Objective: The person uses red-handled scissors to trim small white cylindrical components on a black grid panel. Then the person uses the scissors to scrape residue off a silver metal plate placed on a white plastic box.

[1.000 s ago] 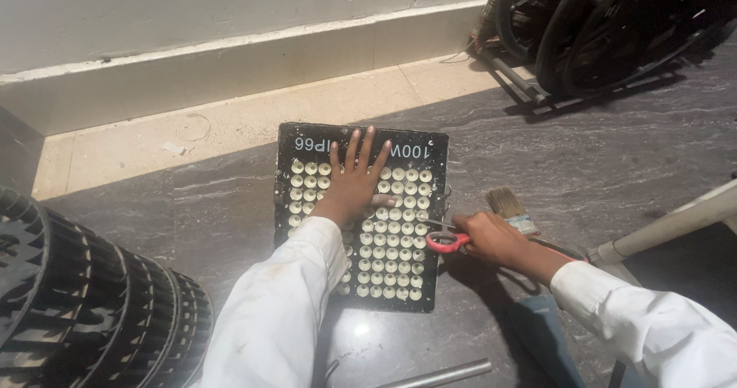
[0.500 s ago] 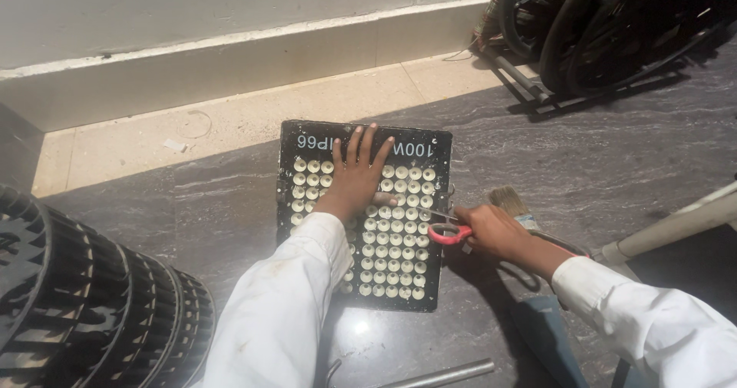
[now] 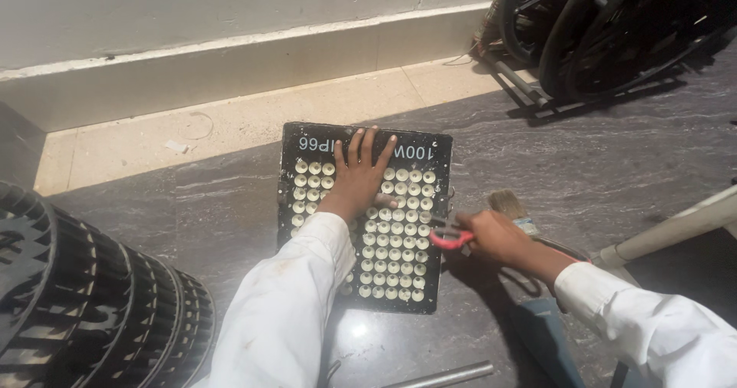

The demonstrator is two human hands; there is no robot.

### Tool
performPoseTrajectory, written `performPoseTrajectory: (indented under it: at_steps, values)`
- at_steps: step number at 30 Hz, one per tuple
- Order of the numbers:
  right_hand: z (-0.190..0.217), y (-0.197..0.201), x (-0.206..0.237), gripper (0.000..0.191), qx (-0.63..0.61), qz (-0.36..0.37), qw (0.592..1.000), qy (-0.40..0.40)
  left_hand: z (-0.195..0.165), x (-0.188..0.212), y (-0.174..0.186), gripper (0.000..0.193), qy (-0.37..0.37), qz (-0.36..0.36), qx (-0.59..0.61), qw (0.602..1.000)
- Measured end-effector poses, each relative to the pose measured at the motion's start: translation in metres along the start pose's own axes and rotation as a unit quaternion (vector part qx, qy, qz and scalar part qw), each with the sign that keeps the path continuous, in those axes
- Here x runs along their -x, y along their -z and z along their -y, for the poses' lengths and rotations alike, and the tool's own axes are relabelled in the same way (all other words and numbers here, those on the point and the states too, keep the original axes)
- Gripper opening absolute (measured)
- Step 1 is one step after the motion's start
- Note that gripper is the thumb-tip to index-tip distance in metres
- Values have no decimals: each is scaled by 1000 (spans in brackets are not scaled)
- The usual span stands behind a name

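Your right hand (image 3: 497, 238) is curled in a closed grip on a red-handled tool (image 3: 451, 237), its tip at the right edge of the black panel (image 3: 362, 215); whether it is a pair of pliers or a cutter you cannot tell from here. Your left hand (image 3: 361, 177) lies flat on the upper middle of that panel, fingers spread, palm pressing down, pinching nothing. Both arms wear white sleeves, the left one lightly smudged.

The panel is a flat black rectangle lying face up on the floor (image 3: 583, 173), straight ahead of you. Its face is a tidy grid of small round cream-coloured lenses, each a shallow dome, set inside a matte black frame with white lettering along the far edge.

Just beyond your right hand a paintbrush (image 3: 510, 206) with pale bristles lies on the floor. At the left a black ribbed blower wheel (image 3: 77, 303) curves into view. A bare metal rod (image 3: 445, 376) lies near the bottom edge.

That floor is dark polished stone with grey veining, giving way to a pale tiled strip (image 3: 253, 119) along the foot of a light wall. Black wheels (image 3: 606, 27) stand in the far right corner.
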State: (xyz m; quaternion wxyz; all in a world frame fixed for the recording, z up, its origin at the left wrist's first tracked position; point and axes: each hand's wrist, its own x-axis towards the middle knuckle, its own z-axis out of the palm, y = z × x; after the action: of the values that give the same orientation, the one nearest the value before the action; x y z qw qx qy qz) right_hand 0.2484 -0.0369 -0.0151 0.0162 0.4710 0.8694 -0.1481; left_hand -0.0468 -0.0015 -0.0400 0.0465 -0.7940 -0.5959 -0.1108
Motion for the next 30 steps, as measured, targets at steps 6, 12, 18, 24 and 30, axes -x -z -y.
performPoseTrajectory:
  at_steps: [6, 12, 18, 24, 30]
  values:
    - [-6, -6, -1, 17, -17, -23, 999, 41, 2, -2, -3, 142, -6, 4, 2, 1000]
    - [-4, -8, -3, 16, -19, 5, 1000, -4, 2, -1, -2, 142, 1, 22, 5, 1000]
    - [1, -3, -5, 21, -16, 10, 1000, 9, 2, -1, -1, 143, -2, 11, 19, 1000]
    - [-2, -5, -7, 19, -5, 2, 1000, 2, 2, -1, 0, 142, 0, 29, 27, 999]
    - [-5, -12, -4, 18, 10, -13, 998, 66, 1, -2, -1, 142, 6, 44, 32, 998]
